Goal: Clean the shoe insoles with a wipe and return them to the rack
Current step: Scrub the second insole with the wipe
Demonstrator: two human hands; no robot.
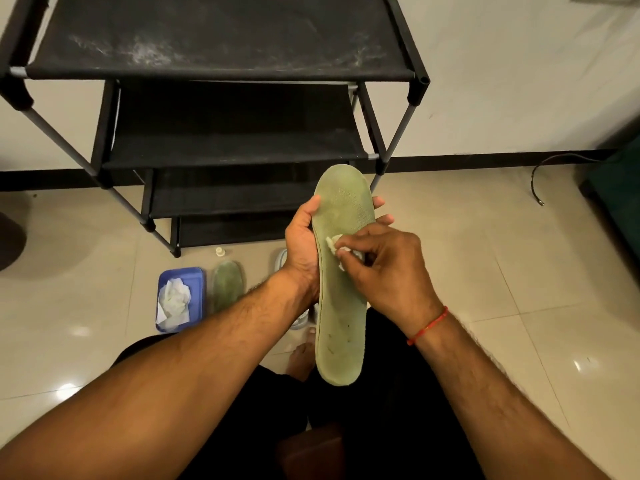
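A long green insole (341,313) is held upright in front of me, toe end up. My left hand (303,247) grips its left edge, fingertips showing past the right edge. Pinched in my right hand (388,271) is a small crumpled white wipe (337,249), pressed on the insole's middle. A second green insole (227,284) lies on the floor below. The black shoe rack (221,109) stands just beyond, its fabric shelves bare and the top one dusty.
A blue tray (180,278) with crumpled used wipes sits on the tiled floor left of the second insole. A small bottle (219,251) and a light shoe (282,259) are near the rack's foot. A loose black cable (540,178) lies at right.
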